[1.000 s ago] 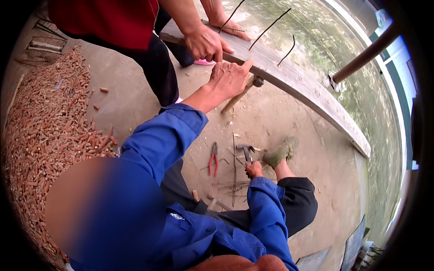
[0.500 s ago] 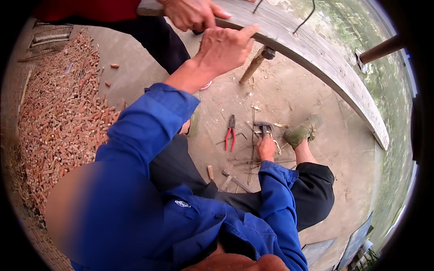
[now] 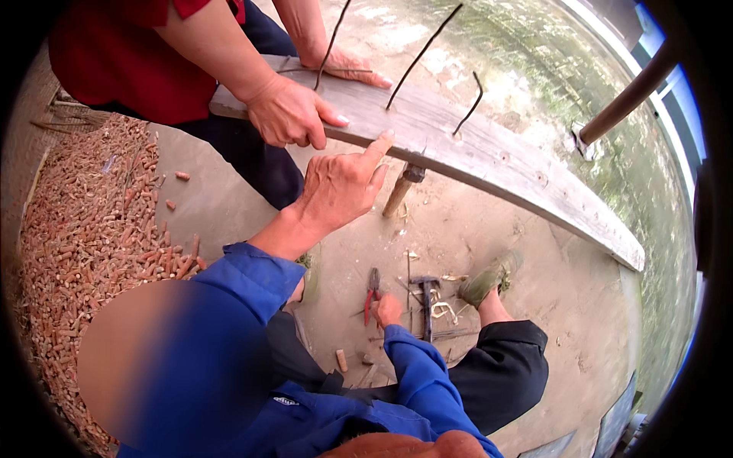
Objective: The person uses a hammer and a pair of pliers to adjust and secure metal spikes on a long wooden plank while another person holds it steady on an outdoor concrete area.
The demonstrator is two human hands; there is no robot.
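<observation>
Head view: red-handled metal pliers (image 3: 370, 299), left of the black claw hammer (image 3: 427, 311); probably stiff, light; take the handles.
Right hand (image 3: 388, 309): at handles; cannot tell if closed.
Left hand (image 3: 336, 189): released, forefinger at grey wooden plank (image 3: 504, 156) beyond hammer.

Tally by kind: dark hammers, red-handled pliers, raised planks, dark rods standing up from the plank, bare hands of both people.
Dark hammer: 1
Red-handled pliers: 1
Raised plank: 1
Standing dark rods: 3
Bare hands: 4 (wearer's left hand, wearer's right hand, co-worker's two hands)
Total: 10
</observation>
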